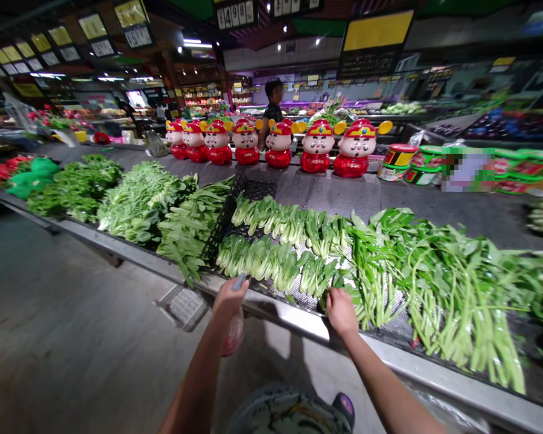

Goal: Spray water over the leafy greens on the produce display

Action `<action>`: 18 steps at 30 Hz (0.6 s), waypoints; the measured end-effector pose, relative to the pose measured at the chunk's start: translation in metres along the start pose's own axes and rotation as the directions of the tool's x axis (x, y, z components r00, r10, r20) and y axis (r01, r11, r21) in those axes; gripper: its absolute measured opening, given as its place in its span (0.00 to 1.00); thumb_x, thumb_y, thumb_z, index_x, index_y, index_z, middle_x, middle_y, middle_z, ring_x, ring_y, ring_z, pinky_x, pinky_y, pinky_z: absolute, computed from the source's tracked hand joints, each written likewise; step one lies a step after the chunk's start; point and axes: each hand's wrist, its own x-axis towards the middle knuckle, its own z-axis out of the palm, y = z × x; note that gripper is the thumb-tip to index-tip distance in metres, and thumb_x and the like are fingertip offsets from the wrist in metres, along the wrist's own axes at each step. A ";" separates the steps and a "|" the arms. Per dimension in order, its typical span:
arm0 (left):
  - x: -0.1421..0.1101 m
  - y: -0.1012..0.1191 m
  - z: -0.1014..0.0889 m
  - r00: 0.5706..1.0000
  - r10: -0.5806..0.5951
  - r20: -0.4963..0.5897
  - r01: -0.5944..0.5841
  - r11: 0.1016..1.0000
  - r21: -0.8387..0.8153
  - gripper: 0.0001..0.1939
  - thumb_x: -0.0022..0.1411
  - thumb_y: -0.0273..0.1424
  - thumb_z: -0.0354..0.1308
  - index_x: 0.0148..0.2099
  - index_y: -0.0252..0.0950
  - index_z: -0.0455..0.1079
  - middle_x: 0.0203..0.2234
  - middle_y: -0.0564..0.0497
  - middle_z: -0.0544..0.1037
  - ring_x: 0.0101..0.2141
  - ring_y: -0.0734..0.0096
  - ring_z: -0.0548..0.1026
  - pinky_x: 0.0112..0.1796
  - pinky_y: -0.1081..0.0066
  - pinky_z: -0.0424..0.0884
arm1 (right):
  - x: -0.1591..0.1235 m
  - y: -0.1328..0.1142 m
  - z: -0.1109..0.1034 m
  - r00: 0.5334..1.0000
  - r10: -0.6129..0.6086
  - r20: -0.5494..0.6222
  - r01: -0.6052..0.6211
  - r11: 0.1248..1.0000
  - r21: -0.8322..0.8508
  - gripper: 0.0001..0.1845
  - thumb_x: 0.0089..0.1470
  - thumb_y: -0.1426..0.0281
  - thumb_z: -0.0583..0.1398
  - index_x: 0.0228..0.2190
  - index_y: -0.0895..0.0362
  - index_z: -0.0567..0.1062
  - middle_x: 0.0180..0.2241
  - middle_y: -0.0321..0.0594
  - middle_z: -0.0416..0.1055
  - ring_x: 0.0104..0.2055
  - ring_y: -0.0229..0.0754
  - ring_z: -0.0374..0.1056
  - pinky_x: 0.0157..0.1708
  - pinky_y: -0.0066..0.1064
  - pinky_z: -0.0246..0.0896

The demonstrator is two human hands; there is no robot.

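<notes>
My left hand [228,296] is closed in front of the stand's metal edge. A small grey object [239,281] pokes out at its top, its kind unclear. Below the same hand hangs a clear plastic bag [233,336] with something reddish in it. Farther right, my right hand [340,308] reaches over the edge with its fingers curled down at leafy greens [353,295]; what its fingertips hold is hidden. Two rows of bok choy [276,265] lie on the dark perforated surface between and beyond my hands.
Long-stemmed greens [461,289] spread to the right. A black crate [224,220] stands on its side left of the bok choy, beside more leafy vegetables [138,193]. Red figurine jars [319,146] and tubs [396,158] line the back. A person [273,111] is beyond the stand.
</notes>
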 end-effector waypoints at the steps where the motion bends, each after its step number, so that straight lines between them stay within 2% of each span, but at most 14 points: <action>1: 0.001 -0.002 -0.002 1.000 0.021 0.009 -0.022 0.999 0.033 0.14 0.55 0.39 0.53 0.27 0.34 0.72 0.20 0.52 0.71 0.25 0.71 0.68 0.28 0.73 0.62 | 0.000 0.000 0.000 1.000 -0.003 0.001 0.003 1.000 0.004 0.19 0.59 0.70 0.45 0.43 0.62 0.72 0.38 0.48 0.68 0.42 0.45 0.60 0.45 0.32 0.50; 9: 0.014 -0.004 -0.024 0.996 0.083 0.026 -0.085 0.987 0.134 0.18 0.59 0.42 0.51 0.34 0.33 0.73 0.26 0.48 0.75 0.29 0.68 0.72 0.31 0.73 0.62 | -0.001 0.001 0.000 1.000 -0.026 -0.005 0.026 1.000 0.002 0.18 0.58 0.72 0.46 0.42 0.62 0.72 0.36 0.47 0.68 0.40 0.45 0.61 0.44 0.32 0.51; 13: 0.017 -0.006 -0.035 0.999 0.044 -0.001 -0.043 0.983 0.177 0.17 0.59 0.41 0.51 0.33 0.33 0.73 0.27 0.47 0.77 0.30 0.66 0.73 0.30 0.73 0.63 | 0.000 0.001 0.001 0.999 -0.037 0.003 0.037 0.999 -0.003 0.18 0.58 0.71 0.46 0.42 0.62 0.72 0.36 0.46 0.68 0.40 0.44 0.61 0.44 0.32 0.51; 18: 0.016 -0.015 -0.045 0.997 -0.055 -0.059 0.066 0.977 0.204 0.15 0.59 0.38 0.52 0.29 0.34 0.74 0.20 0.48 0.75 0.28 0.65 0.74 0.28 0.73 0.63 | 0.000 0.002 0.002 0.999 -0.050 0.008 0.050 0.999 -0.008 0.18 0.58 0.71 0.46 0.42 0.62 0.72 0.36 0.46 0.68 0.41 0.44 0.62 0.46 0.32 0.51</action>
